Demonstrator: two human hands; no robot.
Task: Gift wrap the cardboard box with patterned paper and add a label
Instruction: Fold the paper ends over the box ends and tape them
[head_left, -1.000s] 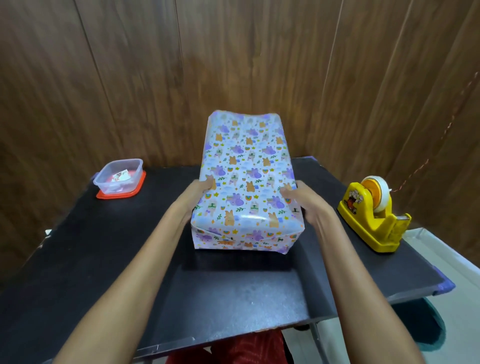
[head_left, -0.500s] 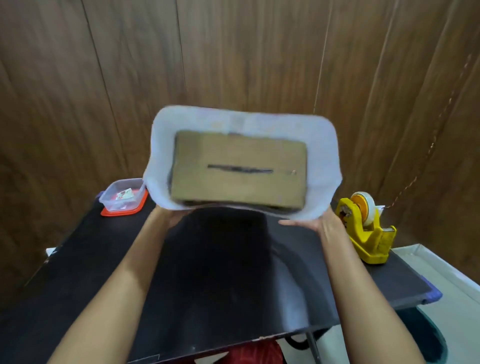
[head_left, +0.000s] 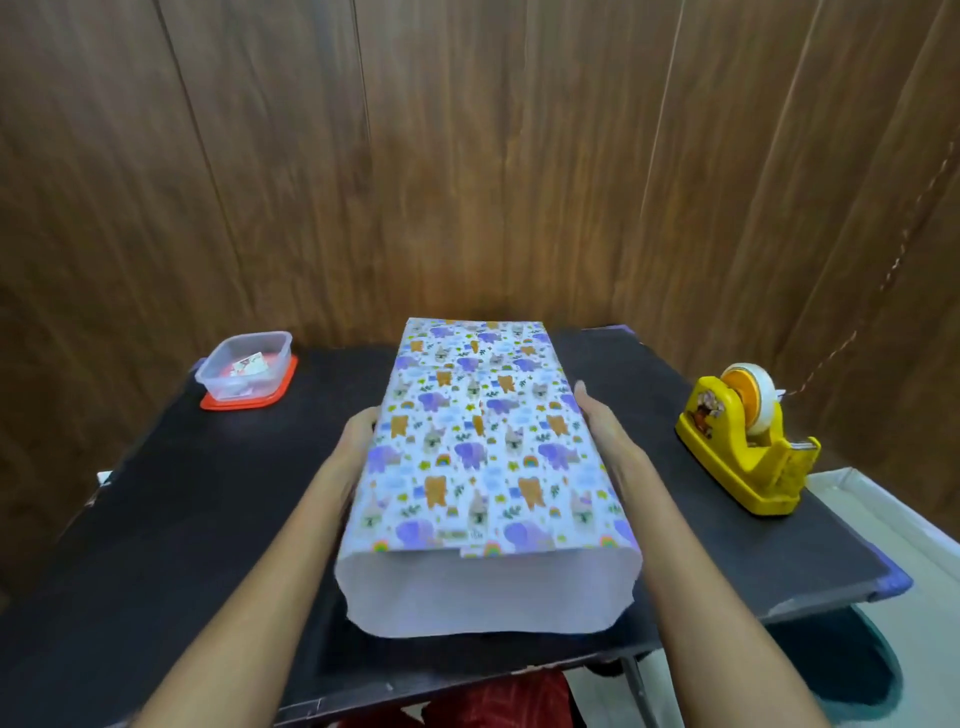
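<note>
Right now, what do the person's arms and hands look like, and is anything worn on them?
The left arm and right arm are bare as far as the picture shows them: no sleeve is in view. The left hand and right hand wear no glove, and neither wrist carries a watch or bracelet. No ring shows on the visible fingers.

The wrapped box (head_left: 483, 441) is lying lengthwise in the middle of the black table (head_left: 182, 519). Its paper (head_left: 519, 499) is showing purple elephants, orange bears and llamas on white, with a seam running down the top. The near end is gaping open, baring the plain white inside.
</note>
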